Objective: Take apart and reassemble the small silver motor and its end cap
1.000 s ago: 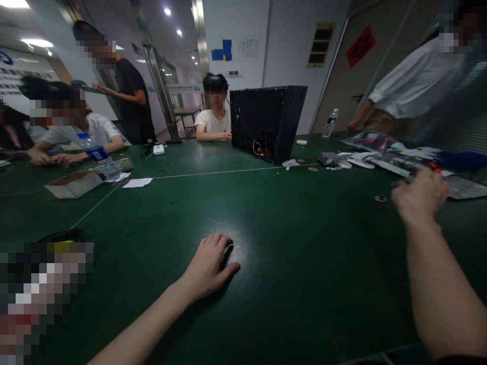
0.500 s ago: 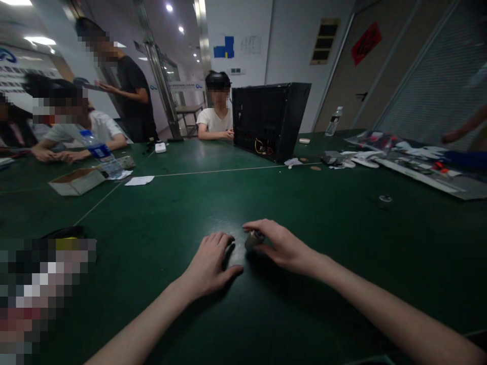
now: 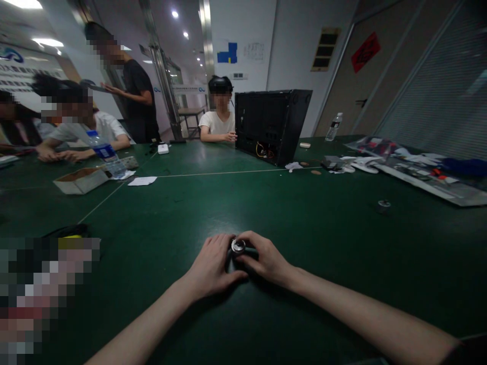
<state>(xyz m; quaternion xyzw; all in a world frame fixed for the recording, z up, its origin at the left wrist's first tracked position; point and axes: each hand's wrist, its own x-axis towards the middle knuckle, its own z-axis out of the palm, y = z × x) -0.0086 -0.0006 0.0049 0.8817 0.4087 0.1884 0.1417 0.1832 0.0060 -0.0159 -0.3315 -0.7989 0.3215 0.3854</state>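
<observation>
A small dark metal cylinder with a silvery round top (image 3: 238, 247) stands upright on the green table between my hands. My right hand (image 3: 265, 258) closes on it with thumb and fingers from the right side. My left hand (image 3: 213, 266) lies beside it on the left, fingers together and stretched forward, thumb apart and reaching in front of the cylinder. Whether the left fingertips touch the cylinder I cannot tell.
A similar small cylinder (image 3: 384, 204) stands to the right on the table (image 3: 182, 324). Further back are a black computer case (image 3: 262, 121), an open box (image 3: 81, 181), a blue-labelled bottle (image 3: 106, 154) and a cluttered panel (image 3: 429, 180). Several people are around the table.
My right hand has moved left with the small metal cylinder, which was tilted and now stands upright next to my left hand. The left hand has hardly moved.
</observation>
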